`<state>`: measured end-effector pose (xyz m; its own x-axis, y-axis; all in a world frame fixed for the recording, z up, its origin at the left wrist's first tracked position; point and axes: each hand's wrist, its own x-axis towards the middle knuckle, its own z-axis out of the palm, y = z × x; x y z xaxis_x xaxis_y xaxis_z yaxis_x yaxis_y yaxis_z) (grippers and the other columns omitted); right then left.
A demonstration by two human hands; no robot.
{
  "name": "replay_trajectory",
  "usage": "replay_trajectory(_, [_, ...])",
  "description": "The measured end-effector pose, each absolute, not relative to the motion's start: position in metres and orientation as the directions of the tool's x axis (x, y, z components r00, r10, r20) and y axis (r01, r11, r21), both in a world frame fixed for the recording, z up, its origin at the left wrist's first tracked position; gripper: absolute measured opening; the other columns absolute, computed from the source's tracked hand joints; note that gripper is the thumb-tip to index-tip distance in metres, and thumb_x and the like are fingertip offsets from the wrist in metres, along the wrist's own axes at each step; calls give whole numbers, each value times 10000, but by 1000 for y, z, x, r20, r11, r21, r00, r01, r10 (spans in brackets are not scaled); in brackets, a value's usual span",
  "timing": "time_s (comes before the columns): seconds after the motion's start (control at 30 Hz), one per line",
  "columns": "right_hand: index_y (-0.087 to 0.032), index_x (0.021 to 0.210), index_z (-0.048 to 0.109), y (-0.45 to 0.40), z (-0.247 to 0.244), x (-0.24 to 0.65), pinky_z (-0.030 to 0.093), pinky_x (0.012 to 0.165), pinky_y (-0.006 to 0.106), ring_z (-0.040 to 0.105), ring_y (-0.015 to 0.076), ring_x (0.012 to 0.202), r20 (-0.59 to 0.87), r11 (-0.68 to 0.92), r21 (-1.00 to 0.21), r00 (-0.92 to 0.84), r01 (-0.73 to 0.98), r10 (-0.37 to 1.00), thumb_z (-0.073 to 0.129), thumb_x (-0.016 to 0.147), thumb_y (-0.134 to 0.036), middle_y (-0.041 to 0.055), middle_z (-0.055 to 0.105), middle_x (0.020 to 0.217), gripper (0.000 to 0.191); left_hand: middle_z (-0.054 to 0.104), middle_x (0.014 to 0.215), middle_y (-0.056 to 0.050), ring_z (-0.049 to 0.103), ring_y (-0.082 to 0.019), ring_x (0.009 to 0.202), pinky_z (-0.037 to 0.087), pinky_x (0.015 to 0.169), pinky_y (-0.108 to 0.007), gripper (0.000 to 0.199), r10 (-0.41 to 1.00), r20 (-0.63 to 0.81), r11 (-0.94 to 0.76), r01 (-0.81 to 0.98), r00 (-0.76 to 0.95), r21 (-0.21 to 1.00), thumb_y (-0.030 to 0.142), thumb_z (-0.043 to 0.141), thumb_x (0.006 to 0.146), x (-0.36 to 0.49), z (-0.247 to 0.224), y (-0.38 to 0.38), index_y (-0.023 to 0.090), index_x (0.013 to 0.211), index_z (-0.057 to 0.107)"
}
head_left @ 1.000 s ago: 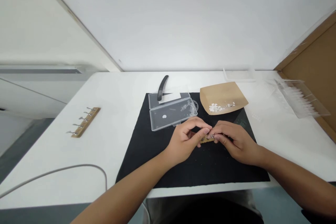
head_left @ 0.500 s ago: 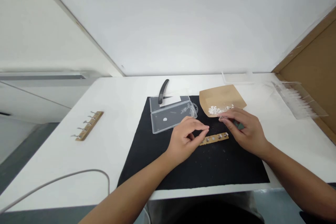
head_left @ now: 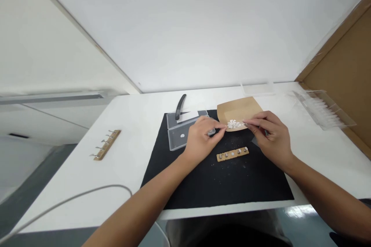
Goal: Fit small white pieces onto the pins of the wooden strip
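My left hand (head_left: 201, 134) is closed in a pinch at the left edge of a brown sheet of paper (head_left: 239, 107). Whatever lies between its fingertips is too small to make out. My right hand (head_left: 271, 137) pinches a small, shiny, silvery thing (head_left: 245, 124) at the paper's right side; its kind is unclear. Between the two hands, small white pieces (head_left: 234, 124) lie heaped on the paper. Nearer to me, a wooden strip (head_left: 232, 154) with several round metal parts and white spots rests on a black mat (head_left: 226, 185).
Behind my left hand is an open clear plastic case (head_left: 176, 139), with a dark curved tool (head_left: 180, 107) across its lid. A second wooden strip with metal pegs (head_left: 107, 144) lies left. A clear tray of pale, slender pieces (head_left: 323, 110) stands right. A cable (head_left: 87, 190) crosses front left.
My left hand has moved away from above the wooden strip to the paper's edge, uncovering the strip. My right hand stays pinched beside the white pieces. The whole view has shifted slightly.
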<state>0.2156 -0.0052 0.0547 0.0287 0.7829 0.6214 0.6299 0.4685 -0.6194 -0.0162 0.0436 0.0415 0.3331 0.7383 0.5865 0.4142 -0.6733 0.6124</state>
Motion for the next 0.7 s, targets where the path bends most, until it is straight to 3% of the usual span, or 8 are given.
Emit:
replay_trajectory(0.1, [-303,1057,819,-5,55,216,569,674,344,687,191,841,638,497,-610,10,617,770,646,1021,-244,48,732,986,186,823,881,-30,722,-221,862,587,817,-387,56,761,547,-645,493,348,584,192,778,897,2,43,71,225,900,824])
replay_trajectory(0.23, [-290,1060,808,-3,52,217,595,763,360,702,193,875,641,509,-600,-9,617,768,632,1031,-238,43,762,994,186,827,866,-25,741,-238,838,589,806,-391,149,857,347,-515,614,381,598,91,757,841,19,40,95,223,801,813])
replay_trajectory(0.37, [-284,1053,802,-2,48,217,598,792,359,705,185,859,602,473,-624,-4,621,799,641,1026,-241,32,777,1011,169,832,953,-24,743,-245,901,582,880,-417,225,866,352,-500,637,356,586,26,670,855,13,43,94,214,846,793])
replay_trajectory(0.47, [-282,1042,806,-1,47,217,594,786,352,706,191,882,568,457,-662,1,595,823,663,1011,-245,38,773,1012,152,812,975,-42,699,-256,978,566,898,-418,159,817,452,-571,603,357,556,117,667,917,-3,47,81,198,1013,763])
replay_trajectory(0.57, [-291,1048,816,-1,45,217,589,765,343,689,196,905,537,448,-679,-23,582,844,690,991,-260,47,731,1008,142,784,989,-56,666,-245,958,554,900,-413,99,748,474,-664,523,465,535,246,689,947,-20,45,63,194,1024,722])
replay_trajectory(0.7, [-294,1059,815,-2,41,215,588,759,330,668,180,871,488,468,-674,-131,572,863,710,978,-275,40,690,981,134,743,1047,-83,631,-263,1005,543,915,-421,322,709,394,-690,458,585,561,431,788,896,-36,36,42,200,1103,702])
